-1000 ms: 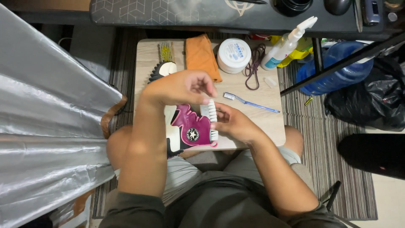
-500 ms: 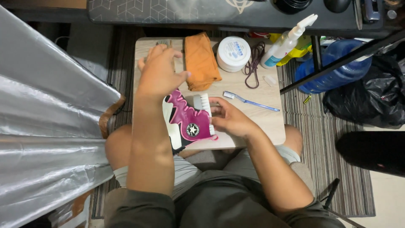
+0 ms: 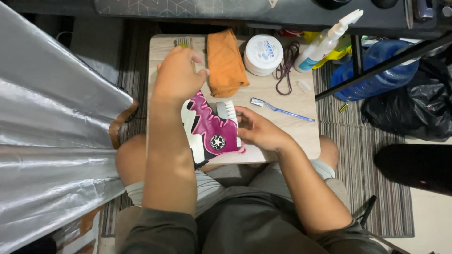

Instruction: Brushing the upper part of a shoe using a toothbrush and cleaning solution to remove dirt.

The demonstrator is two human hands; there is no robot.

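A magenta high-top shoe [image 3: 213,132] with a white and black sole lies on its side at the near edge of a small wooden table [image 3: 301,134] over my lap. My right hand [image 3: 258,130] rests at the shoe's right side and holds a white bristle brush [image 3: 226,111] against its upper. My left hand [image 3: 176,75] is stretched to the table's far left, fingers curled down over something I cannot see. It is off the shoe.
An orange cloth [image 3: 226,61], a white round jar [image 3: 262,54], purple laces [image 3: 285,66], a blue toothbrush [image 3: 282,110] and a spray bottle [image 3: 325,42] lie on the table. A blue water bottle [image 3: 376,75] and black bag [image 3: 414,108] sit right. A silver sheet [image 3: 47,141] hangs left.
My left hand let go of the shoe and reached to the far left of the table. The shoe settled flat, with my right hand and the brush still at it.
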